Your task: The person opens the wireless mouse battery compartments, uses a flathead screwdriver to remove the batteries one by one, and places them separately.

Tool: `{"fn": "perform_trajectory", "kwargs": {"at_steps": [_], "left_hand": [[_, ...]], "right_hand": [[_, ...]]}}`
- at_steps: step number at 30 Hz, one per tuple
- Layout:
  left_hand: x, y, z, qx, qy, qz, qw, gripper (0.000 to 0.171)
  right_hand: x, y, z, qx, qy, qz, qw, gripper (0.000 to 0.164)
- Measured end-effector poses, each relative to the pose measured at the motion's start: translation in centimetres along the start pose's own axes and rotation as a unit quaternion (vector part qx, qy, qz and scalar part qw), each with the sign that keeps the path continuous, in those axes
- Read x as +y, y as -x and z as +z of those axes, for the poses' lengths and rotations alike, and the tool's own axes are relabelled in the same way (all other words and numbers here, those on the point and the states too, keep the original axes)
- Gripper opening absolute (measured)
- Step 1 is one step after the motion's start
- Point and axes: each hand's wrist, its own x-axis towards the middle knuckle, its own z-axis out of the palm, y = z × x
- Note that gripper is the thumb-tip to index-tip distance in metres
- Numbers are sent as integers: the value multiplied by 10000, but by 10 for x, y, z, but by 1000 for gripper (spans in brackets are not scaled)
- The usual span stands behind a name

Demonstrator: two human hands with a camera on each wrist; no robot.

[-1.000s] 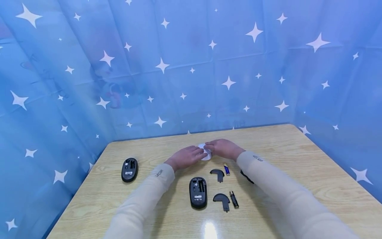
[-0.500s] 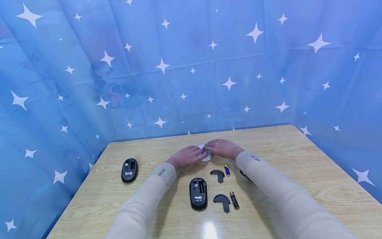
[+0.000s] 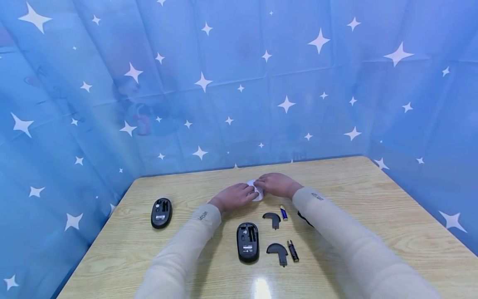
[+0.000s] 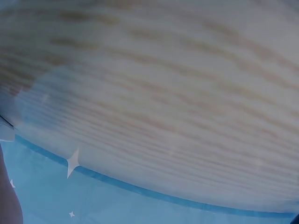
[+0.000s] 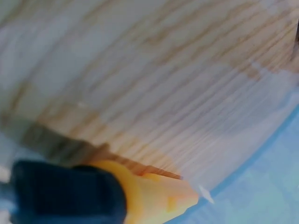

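Note:
A white mouse (image 3: pixel 259 197) lies at the far middle of the table, mostly covered by both hands. My left hand (image 3: pixel 234 196) reaches it from the left with bent fingers across its near side. From the far right, my right hand (image 3: pixel 278 185) grips its upper part, fingertips close to those of the left. Nearer me, a black mouse (image 3: pixel 248 243) lies underside up with its battery bay uncovered. Right of it are a battery cover (image 3: pixel 277 249) and a dark battery (image 3: pixel 293 251). Another cover (image 3: pixel 272 216) and a blue battery (image 3: pixel 284 213) lie just beyond.
A second black mouse (image 3: pixel 162 213), also underside up with an uncovered bay, lies at the left of the wooden table (image 3: pixel 123 257). A blue curtain (image 3: pixel 239 104) with white stars hangs behind the table's far edge. The right wrist view holds a blurred black-and-yellow shape (image 5: pixel 154 198).
Both hands stay at the white mouse, with only slight shifts of the right fingers and forearm. The other parts on the table have not moved.

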Motion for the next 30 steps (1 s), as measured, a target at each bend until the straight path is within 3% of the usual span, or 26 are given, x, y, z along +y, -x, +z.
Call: {"fn": "perform_trajectory", "kwargs": {"at_steps": [10, 20, 30], "left_hand": [[0, -1, 2, 22, 137, -79, 9999, 46], [1, 2, -1, 39, 473, -299, 9984, 47], [-4, 7, -3, 310, 546, -333, 9975, 45]], "right_hand": [[1, 0, 0, -233, 106, 65, 9997, 49], [2, 3, 3, 111, -98, 78, 9999, 43], [1, 5, 1, 157, -130, 145, 9997, 51]]}}
